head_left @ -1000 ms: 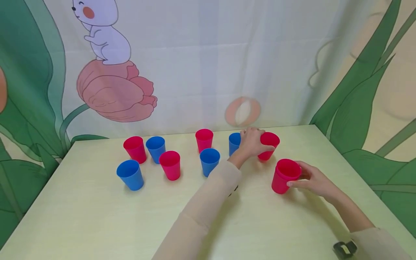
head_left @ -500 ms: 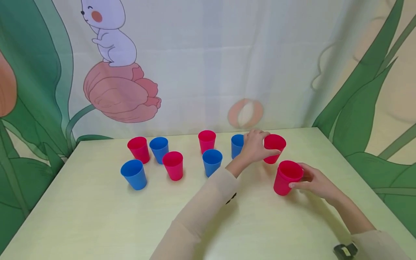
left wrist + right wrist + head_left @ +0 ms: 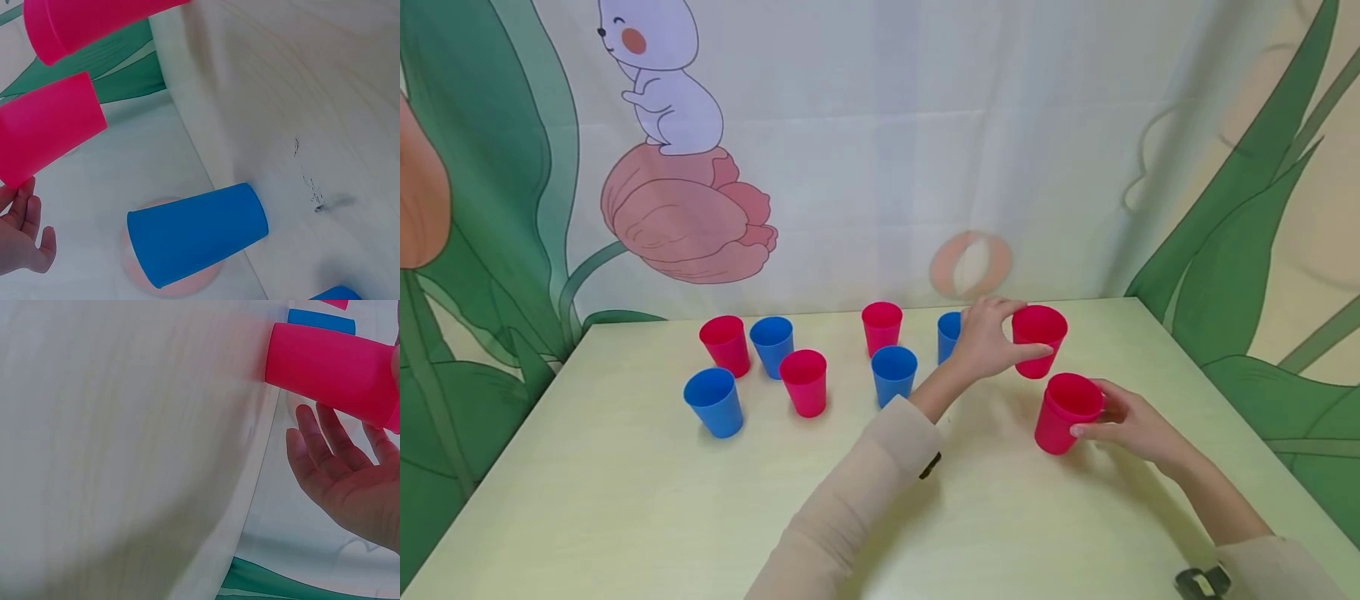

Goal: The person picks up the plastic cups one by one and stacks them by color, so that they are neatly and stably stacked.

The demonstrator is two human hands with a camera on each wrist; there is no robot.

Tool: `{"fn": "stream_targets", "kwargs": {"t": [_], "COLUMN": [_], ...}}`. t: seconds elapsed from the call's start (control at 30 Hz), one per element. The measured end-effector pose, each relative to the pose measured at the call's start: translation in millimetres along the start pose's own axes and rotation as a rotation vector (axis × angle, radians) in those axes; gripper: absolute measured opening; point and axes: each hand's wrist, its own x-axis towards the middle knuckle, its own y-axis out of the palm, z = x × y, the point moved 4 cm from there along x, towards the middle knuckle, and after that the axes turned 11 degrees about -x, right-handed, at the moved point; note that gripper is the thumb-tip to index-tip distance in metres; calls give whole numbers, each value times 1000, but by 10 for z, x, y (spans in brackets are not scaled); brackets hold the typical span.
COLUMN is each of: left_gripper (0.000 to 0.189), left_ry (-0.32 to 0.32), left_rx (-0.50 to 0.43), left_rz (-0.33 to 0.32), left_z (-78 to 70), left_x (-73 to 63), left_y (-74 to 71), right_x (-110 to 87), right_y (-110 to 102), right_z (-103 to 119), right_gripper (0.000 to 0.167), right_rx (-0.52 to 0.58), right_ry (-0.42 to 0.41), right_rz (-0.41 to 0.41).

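My left hand [image 3: 988, 342] pinches a red plastic cup [image 3: 1040, 342] near its rim, thumb in front and fingers behind. In the left wrist view, this red cup [image 3: 53, 128] hangs clear of the table, mouth toward the hand [image 3: 25, 231]. My right hand [image 3: 1131, 421] grips a stack of two red cups [image 3: 1063, 417] nearer the front, a second rim showing just under the top one. The right wrist view has the stack [image 3: 331, 372] above the fingers of the right hand [image 3: 353, 475]. Behind my left hand stands a partly hidden blue cup [image 3: 947, 337].
Left of my arms, several upright cups stand apart: a blue cup [image 3: 713, 404], a red cup [image 3: 725, 346], a blue cup [image 3: 772, 346], a red cup [image 3: 805, 383], a red cup [image 3: 882, 329] and a blue cup [image 3: 893, 375]. A printed curtain [image 3: 850, 167] hangs behind the table [image 3: 625, 500].
My left hand has raised its red cup slightly and shifted it right, away from the blue cup. The right hand keeps its stack nearly in place. The head view has turned a little left.
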Motion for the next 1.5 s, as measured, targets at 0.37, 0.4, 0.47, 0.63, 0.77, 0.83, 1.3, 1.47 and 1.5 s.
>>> {"fn": "stream_targets", "kwargs": {"t": [0.37, 0.4, 0.47, 0.63, 0.77, 0.83, 1.3, 1.47, 1.5], "left_gripper": [65, 65, 65, 64, 64, 64, 64, 64, 64], "left_ry": [63, 72, 92, 142, 183, 202, 266, 277, 279], "left_rx": [-102, -108, -114, -120, -143, -158, -184, -194, -195], "left_rz": [-31, -36, -45, -66, -73, -72, -57, -49, -48], "left_z": [-82, -92, -116, -179, -218, -242, -390, -402, -401], "left_x": [-143, -154, -177, -217, -240, -256, -327, -334, -336], "left_y": [-110, -122, -146, -209, -242, -250, -238, -186, -170], "right_x": [0, 1, 7, 11, -2, -7, -19, -13, -14], "right_y": [-19, -24, -34, -41, -35, -31, -17, -19, -22], "right_z": [10, 16, 23, 18, 25, 30, 45, 57, 61], "right_gripper": [66, 66, 66, 66, 66, 67, 69, 67, 67], "right_rx": [-8, -12, -16, -11, -3, -3, 0, 3, 1], "right_ry": [-17, -19, -23, -10, 2, 4, -10, -14, -18], "right_rz": [5, 4, 3, 10, 13, 11, 15, 17, 19]}}
